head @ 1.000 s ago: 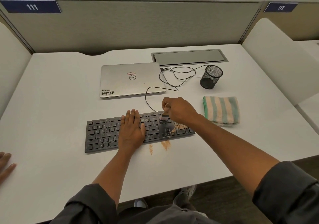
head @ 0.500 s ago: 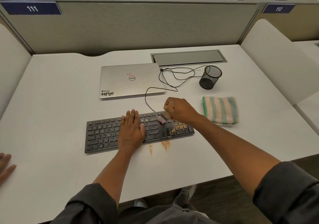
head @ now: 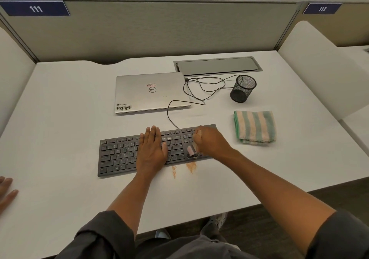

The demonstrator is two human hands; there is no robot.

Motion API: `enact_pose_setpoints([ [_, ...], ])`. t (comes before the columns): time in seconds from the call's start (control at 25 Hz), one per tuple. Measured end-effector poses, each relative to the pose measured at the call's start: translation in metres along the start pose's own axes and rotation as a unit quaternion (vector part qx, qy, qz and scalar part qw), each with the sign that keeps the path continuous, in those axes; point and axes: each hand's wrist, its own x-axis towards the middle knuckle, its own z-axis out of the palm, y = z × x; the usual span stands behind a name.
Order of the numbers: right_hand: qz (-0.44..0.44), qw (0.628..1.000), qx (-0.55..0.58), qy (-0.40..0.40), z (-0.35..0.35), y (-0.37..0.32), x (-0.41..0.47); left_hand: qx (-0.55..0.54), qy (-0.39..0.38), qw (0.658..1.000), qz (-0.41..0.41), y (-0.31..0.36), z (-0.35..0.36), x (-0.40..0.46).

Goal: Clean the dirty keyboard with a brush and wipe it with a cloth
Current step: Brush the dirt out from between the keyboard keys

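Observation:
A dark keyboard lies across the middle of the white desk. My left hand rests flat on its middle keys with straight fingers. My right hand grips a small pinkish brush whose blurred bristles touch the keys near the keyboard's right front edge. Two patches of orange dust lie on the desk just in front of the keyboard. A folded green-and-cream striped cloth lies to the right of the keyboard, apart from both hands.
Behind the keyboard lies a closed silver laptop, with a looped black cable beside it. A black mesh cup stands at the back right, near a metal cable hatch. Another person's hand rests at the desk's left edge.
My right hand has swept the brush from the keyboard's back rows toward its front edge. The left hand has stayed in place on the keys.

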Motion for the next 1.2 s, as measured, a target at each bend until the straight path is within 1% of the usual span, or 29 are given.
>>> enact_pose_setpoints([
  [0.16, 0.007, 1.0, -0.021, -0.005, 0.0, -0.001, -0.006, 0.003, -0.001, 1.0, -0.001, 0.0, -0.001, 0.0],
  [0.28, 0.004, 0.999, 0.048, 0.017, -0.001, -0.006, -0.007, 0.002, -0.001, 1.0, 0.001, 0.001, -0.002, 0.0],
  [0.32, 0.003, 0.999, 0.052, 0.017, 0.003, -0.007, -0.011, 0.001, -0.001, 1.0, 0.001, 0.001, -0.002, 0.0],
  [0.48, 0.022, 1.0, 0.012, -0.012, 0.014, -0.003, -0.017, -0.002, -0.001, 1.0, 0.0, 0.001, -0.002, 0.0],
  [0.56, 0.023, 1.0, 0.019, 0.011, 0.012, -0.005, -0.014, -0.003, -0.001, 1.0, -0.001, 0.001, -0.002, 0.0],
  [0.64, 0.01, 0.998, 0.05, 0.037, 0.012, -0.008, -0.013, -0.007, 0.005, 1.0, -0.001, 0.001, -0.002, 0.0],
  [0.72, 0.006, 0.998, 0.064, 0.028, 0.013, -0.009, -0.017, -0.009, 0.003, 1.0, -0.001, 0.002, -0.003, -0.001],
  [0.76, 0.01, 0.998, 0.054, 0.017, 0.014, -0.008, -0.017, -0.008, 0.0, 1.0, -0.001, 0.002, -0.003, -0.001],
  [0.84, 0.021, 1.0, -0.001, -0.001, 0.009, -0.003, -0.016, -0.004, -0.002, 1.0, -0.001, 0.003, -0.003, -0.001],
  [0.92, 0.031, 0.998, -0.053, 0.01, 0.001, -0.001, -0.013, -0.003, -0.006, 1.0, -0.003, 0.002, -0.003, 0.0],
  [0.96, 0.029, 0.998, -0.06, 0.023, -0.004, -0.001, -0.012, -0.003, -0.007, 1.0, -0.004, 0.002, -0.003, 0.0],
  [1.08, 0.021, 1.0, 0.002, 0.021, -0.005, 0.0, -0.009, -0.001, -0.008, 1.0, -0.003, 0.001, -0.003, -0.001],
  [1.12, 0.019, 1.0, 0.01, 0.015, -0.003, 0.0, -0.011, 0.0, -0.008, 1.0, -0.003, 0.001, -0.003, -0.001],
  [1.2, 0.022, 1.0, -0.008, 0.019, 0.0, 0.002, -0.013, 0.002, -0.008, 1.0, -0.003, 0.003, -0.004, -0.001],
])
